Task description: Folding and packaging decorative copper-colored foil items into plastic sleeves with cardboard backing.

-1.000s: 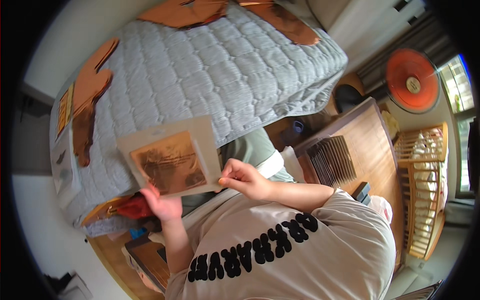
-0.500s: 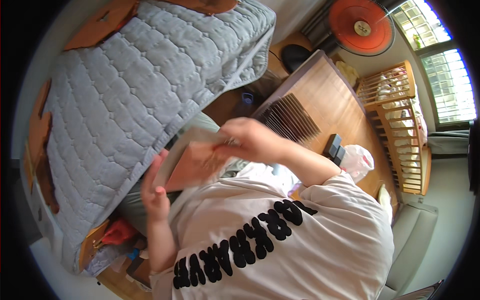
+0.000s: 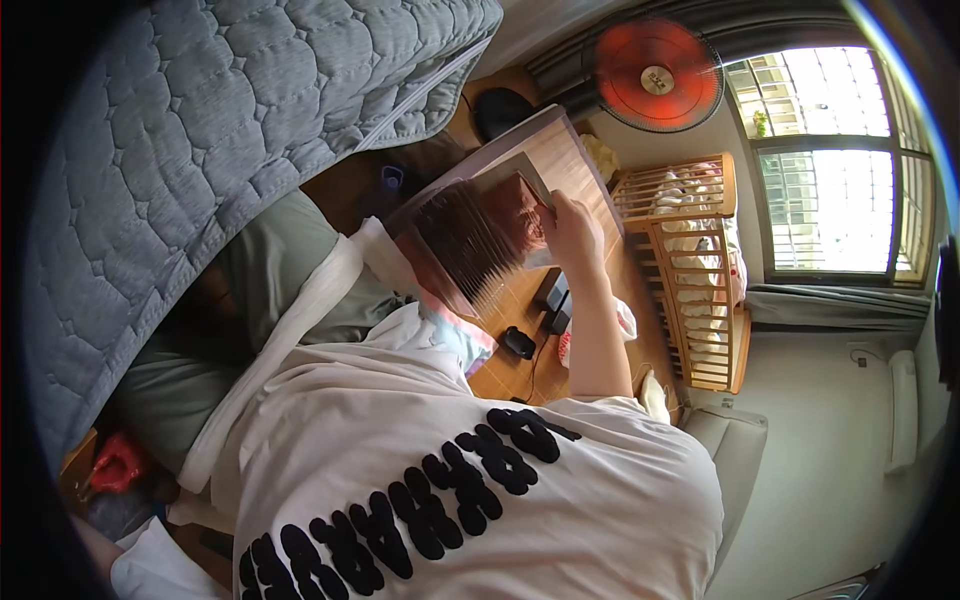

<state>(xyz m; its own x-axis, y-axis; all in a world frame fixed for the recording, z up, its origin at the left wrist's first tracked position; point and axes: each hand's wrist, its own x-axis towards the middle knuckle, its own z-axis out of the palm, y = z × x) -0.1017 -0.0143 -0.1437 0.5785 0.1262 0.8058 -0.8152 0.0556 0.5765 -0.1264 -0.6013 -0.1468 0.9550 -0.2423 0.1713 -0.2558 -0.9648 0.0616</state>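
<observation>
My right hand [image 3: 575, 232] is closed on the edge of a flat clear sleeve with a reddish-brown sheet [image 3: 520, 212] inside. It holds this sleeve tilted over the table, at the right end of a row of thin dark upright sleeves [image 3: 455, 245]. The held sleeve overlaps the row; I cannot tell whether it touches its neighbours. Part of my left arm [image 3: 92, 548] shows at the lower left edge, but my left hand is out of the picture.
The row stands on a wooden table [image 3: 578, 150]. Nearer me are a small black object [image 3: 517, 343], a dark grey box [image 3: 552, 290] and a white bag [image 3: 626, 320]. A quilted bed [image 3: 250, 110] lies left, a red fan [image 3: 660, 80] behind, a wooden crib [image 3: 690, 262] right.
My right hand has carried the sleeve from my lap to the row on the table. My left hand has let go and dropped out of view. The view has turned right.
</observation>
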